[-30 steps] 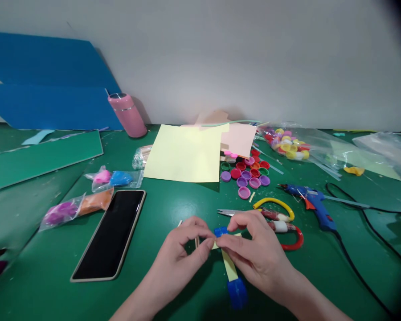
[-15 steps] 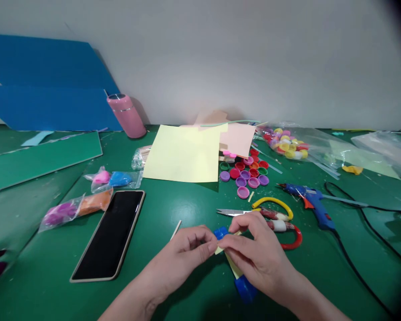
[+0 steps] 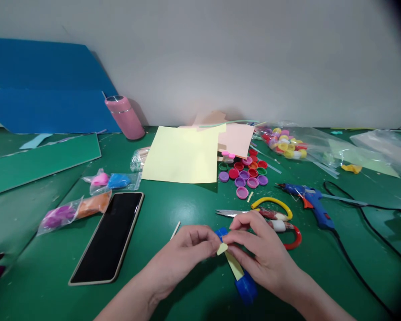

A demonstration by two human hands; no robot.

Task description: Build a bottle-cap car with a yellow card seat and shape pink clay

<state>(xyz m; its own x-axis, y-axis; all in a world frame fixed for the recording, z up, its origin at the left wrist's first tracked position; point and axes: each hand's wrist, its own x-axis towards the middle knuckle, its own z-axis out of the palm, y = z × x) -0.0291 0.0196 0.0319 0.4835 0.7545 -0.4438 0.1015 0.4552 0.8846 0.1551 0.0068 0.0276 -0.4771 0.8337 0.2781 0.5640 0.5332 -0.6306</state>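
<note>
Between my two hands is a small piece of pale yellow paper. My left hand pinches it between thumb and forefinger. My right hand is closed with its fingertips at the upper edge of the same piece. Just beneath, a narrow yellow paper strip runs down to a shiny blue object. Another blue part shows behind the fingertips; whether the two blue parts join is hidden. Scissors with yellow and red handles lie right behind my right hand.
A blue glue gun and its cord lie right. Colourful bottle caps are scattered ahead beside a yellow sheet. Left are a phone and bagged clay. A pink flask stands behind.
The small yellow paper has turned and shows more of its face between my fingertips. My right fingers have shifted slightly, uncovering more of the strip below.
</note>
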